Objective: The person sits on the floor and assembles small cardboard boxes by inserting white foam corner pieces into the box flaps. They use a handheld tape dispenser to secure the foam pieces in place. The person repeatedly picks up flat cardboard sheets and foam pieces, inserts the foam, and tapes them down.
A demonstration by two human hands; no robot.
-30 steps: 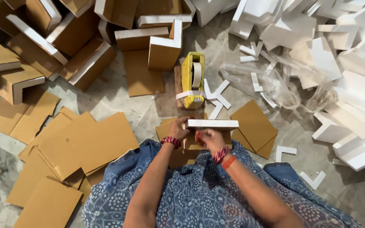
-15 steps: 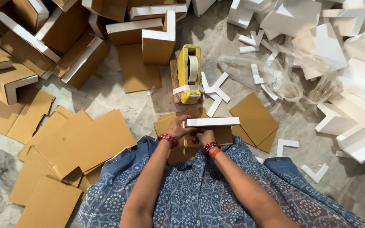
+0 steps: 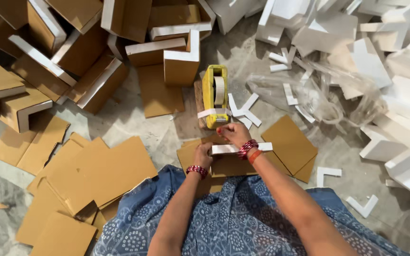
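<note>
Foam strip [image 3: 224, 149] on cardboard [image 3: 236, 165] looks light, stiff, easily snapped — best held by its ends. Left hand [image 3: 203, 154] grips one end; right hand [image 3: 233, 133] pinches tape at the yellow dispenser [image 3: 214, 97].

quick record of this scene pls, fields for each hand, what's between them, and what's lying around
left hand: left hand grips the near end of the white foam strip
right hand: right hand reaches to the yellow tape dispenser
under strip: brown cardboard piece
left of person: flat cardboard sheets
top left: foam-edged cardboard corners
right: white foam pieces, clear plastic bag
surface: concrete floor
</note>
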